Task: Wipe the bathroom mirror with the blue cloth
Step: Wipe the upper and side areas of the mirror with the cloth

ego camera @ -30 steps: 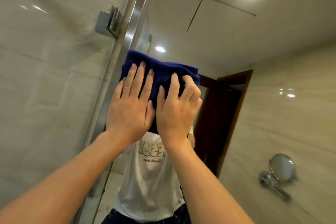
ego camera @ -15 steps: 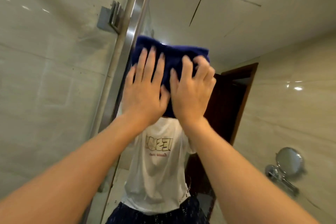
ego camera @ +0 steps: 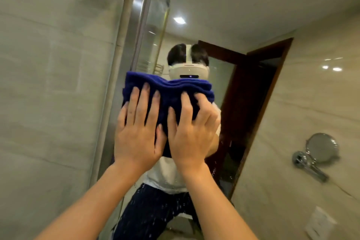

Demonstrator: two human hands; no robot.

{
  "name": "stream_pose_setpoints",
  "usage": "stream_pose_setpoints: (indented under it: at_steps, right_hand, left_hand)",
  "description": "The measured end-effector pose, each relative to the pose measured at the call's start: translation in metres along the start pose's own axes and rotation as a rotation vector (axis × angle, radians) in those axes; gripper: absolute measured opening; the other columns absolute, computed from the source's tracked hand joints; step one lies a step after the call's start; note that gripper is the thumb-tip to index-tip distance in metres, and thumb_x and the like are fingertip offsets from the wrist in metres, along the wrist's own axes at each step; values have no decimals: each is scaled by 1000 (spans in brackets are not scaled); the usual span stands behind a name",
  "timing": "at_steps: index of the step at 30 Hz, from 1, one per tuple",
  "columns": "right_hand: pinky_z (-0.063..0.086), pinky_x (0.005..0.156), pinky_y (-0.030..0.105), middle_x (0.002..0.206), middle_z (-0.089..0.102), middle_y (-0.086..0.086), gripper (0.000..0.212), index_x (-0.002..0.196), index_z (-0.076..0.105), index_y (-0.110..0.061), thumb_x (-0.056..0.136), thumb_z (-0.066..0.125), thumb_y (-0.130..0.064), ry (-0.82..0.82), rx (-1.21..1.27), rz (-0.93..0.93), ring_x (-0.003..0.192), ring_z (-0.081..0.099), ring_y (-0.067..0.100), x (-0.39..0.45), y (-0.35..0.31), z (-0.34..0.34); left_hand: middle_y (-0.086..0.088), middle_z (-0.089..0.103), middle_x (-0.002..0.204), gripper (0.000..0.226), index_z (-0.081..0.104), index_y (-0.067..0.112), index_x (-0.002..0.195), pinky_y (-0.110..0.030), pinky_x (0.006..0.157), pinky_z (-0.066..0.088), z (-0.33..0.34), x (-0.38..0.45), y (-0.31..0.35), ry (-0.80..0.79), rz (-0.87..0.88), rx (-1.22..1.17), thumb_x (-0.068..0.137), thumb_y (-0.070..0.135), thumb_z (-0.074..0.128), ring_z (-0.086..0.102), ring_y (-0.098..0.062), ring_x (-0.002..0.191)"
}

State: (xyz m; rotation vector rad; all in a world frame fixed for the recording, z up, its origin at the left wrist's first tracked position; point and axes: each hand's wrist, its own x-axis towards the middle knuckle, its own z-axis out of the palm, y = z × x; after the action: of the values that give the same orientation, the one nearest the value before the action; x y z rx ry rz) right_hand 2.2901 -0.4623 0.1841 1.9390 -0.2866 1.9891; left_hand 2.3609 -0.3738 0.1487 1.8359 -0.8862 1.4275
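Blue cloth (ego camera: 169,91) against mirror (ego camera: 243,6), left hand (ego camera: 136,136) flat, right hand (ego camera: 191,134) grip bunching it, metal post (ego camera: 124,31) alongside

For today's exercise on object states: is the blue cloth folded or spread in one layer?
Folded. The blue cloth shows stacked layers along its top edge, a thick pad under the left hand and right hand.

Beige tiled walls (ego camera: 48,84) — dark door frame (ego camera: 262,103)
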Motion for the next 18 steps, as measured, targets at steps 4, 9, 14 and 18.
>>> stream_pose_setpoints:
  at_steps: [4,9,14,18]
  right_hand:
    - [40,92,40,129,39,9,39,128,45,-16,95,57,-34,-20,25,29,113,44,27,-17,-1,-1]
    - [43,86,41,128,45,11,37,125,53,-14,94,58,-33,9,52,31,110,47,29,55,8,-1]
    - [45,81,39,123,59,15,34,121,65,-11,95,58,-31,67,31,102,108,55,29,99,14,-4]
    - [45,85,39,126,56,14,34,123,63,-12,95,59,-30,60,61,143,111,51,28,43,15,-5]
  left_hand:
    - [-16,5,164,75,6,9,156,-45,121,9,-2,-14,2,-53,-15,5,91,29,38,3,-30,152]
    - [-18,11,163,72,13,8,157,-43,121,9,-18,53,6,14,18,-14,93,28,40,6,-31,152]
    - [-14,11,164,68,15,10,157,-43,122,10,-21,100,21,89,5,-3,95,26,38,7,-29,152]
    - [-15,14,163,68,17,9,157,-41,122,8,-5,51,20,95,17,-8,94,26,40,9,-29,152]
